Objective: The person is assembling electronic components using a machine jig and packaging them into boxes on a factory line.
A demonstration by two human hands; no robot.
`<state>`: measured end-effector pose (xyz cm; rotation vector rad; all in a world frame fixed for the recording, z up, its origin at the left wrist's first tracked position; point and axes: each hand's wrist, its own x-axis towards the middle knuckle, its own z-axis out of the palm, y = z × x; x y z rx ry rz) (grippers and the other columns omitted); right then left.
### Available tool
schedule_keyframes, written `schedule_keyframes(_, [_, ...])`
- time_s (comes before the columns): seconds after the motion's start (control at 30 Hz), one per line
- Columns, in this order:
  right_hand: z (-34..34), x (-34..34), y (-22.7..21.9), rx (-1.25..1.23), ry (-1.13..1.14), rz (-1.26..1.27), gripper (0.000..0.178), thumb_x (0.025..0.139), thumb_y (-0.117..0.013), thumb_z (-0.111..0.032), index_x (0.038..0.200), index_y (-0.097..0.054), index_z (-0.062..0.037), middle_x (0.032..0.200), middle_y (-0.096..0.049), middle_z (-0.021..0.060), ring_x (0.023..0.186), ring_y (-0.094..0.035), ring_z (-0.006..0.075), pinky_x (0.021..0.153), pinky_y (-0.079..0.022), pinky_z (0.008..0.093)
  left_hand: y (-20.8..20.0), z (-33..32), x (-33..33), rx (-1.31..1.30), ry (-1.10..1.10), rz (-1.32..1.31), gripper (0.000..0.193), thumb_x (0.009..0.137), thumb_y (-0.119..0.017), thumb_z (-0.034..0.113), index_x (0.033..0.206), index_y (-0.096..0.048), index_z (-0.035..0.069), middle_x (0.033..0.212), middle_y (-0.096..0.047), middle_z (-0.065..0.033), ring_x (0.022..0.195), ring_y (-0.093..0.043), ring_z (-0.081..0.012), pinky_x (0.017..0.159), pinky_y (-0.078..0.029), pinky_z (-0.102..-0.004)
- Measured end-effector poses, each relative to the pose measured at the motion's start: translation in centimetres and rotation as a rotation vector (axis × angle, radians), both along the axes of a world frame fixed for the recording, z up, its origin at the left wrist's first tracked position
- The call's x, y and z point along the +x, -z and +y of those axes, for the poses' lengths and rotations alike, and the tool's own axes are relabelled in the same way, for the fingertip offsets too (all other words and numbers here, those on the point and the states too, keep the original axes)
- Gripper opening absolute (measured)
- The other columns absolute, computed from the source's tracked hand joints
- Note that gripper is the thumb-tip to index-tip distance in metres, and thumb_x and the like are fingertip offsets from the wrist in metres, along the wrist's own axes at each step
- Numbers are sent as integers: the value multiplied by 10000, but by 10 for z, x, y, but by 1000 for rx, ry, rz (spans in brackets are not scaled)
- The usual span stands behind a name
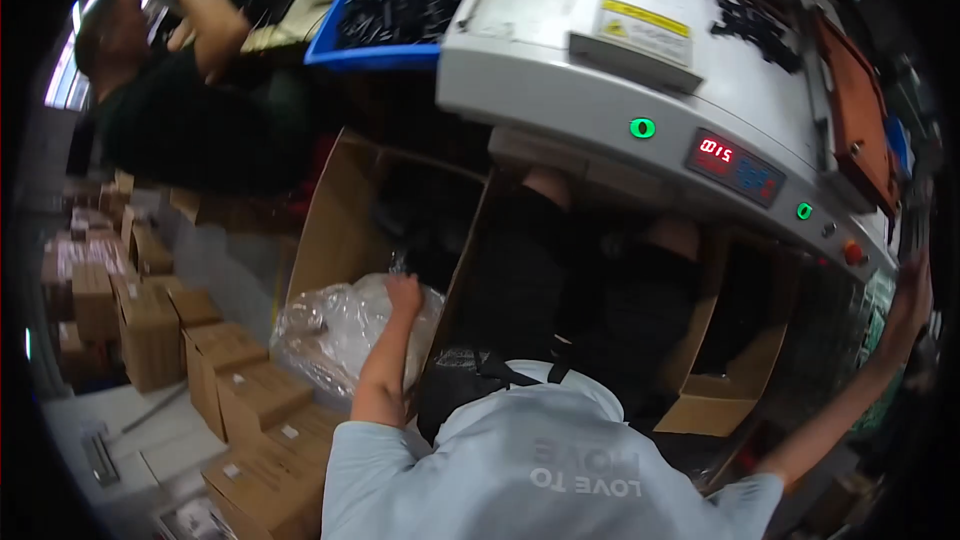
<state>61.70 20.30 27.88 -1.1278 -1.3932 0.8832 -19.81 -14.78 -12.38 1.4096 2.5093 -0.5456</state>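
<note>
My left hand is closed at the top of a crumpled clear plastic bag with pale contents, at the near end of an open cardboard box. Dark items lie deeper in that box. My right arm reaches out to the far right, past the front corner of a white machine. There my right hand is held with its fingers stretched out, close to the machine's side. Whether it touches anything is too blurred to tell.
A blue tray full of small black parts stands beside the machine. The machine's front has a lit display, green buttons and a red knob. Another open box is by my legs. Stacked cartons and a co-worker are at left.
</note>
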Motion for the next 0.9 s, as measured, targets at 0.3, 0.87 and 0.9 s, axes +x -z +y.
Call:
schedule_keyframes(0.3, [-179,-282,146,-857,-626,-359,321,986,-524,-175,1260,-566,-13,1100,-653,92,948,-626,134,823,-505,268,5,21,-14,131,-369,-189,249,791,-635,202,981,-712,61,968,-698,-170,1054,-610,-376,925,-468,-436])
schedule_keyframes(0.87, [-219,-199,158,-737,15,16,365,971,-545,-342,1135,-625,-26,983,-681,67,907,-646,129,808,-510,258,178,105,-3,275,-1073,-1582,145,830,-690,124,955,-633,77,773,-621,-82,679,-616,-216,614,-517,-367])
schedule_keyframes(0.9, [-213,-183,171,-742,115,-66,339,975,-530,-319,1127,-629,-33,976,-683,66,882,-645,122,788,-509,256,172,93,-14,290,-1064,-1579,145,830,-690,124,955,-633,77,773,-621,-82,679,-616,-216,614,-517,-367])
